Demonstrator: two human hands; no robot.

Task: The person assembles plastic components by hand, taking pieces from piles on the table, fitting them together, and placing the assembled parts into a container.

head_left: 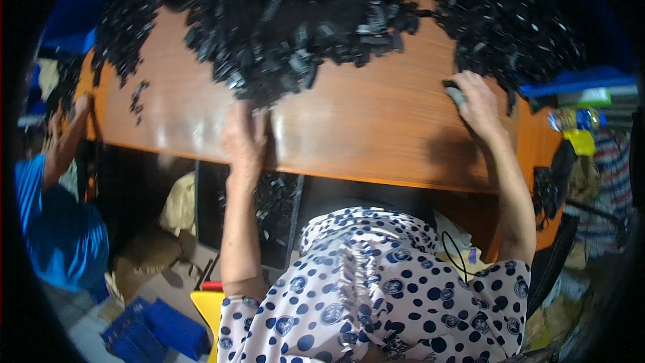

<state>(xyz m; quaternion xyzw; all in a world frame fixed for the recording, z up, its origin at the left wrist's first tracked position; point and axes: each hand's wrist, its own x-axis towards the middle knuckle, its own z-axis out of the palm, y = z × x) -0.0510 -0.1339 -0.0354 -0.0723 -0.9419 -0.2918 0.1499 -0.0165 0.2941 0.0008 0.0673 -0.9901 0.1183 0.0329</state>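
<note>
Black small pieces [302, 27] lie in heaps on the far side of the orange table [376, 128]. The left hand [243, 138] is blurred at the middle heap's near edge, its grip I cannot tell; the right hand [480, 99], curled, touches a dark grey thing [456, 95], whether pinching it I cannot tell.

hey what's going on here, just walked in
A person in a polka-dot top is at a wooden table with small black pieces heaped along its far side. The blurred left hand is at the near edge of the middle heap; whether it holds a piece is unclear. The right hand is over the table by the right heap, with something small and dark grey at its fingertips. A co-worker in blue is at the table's left end.
</note>
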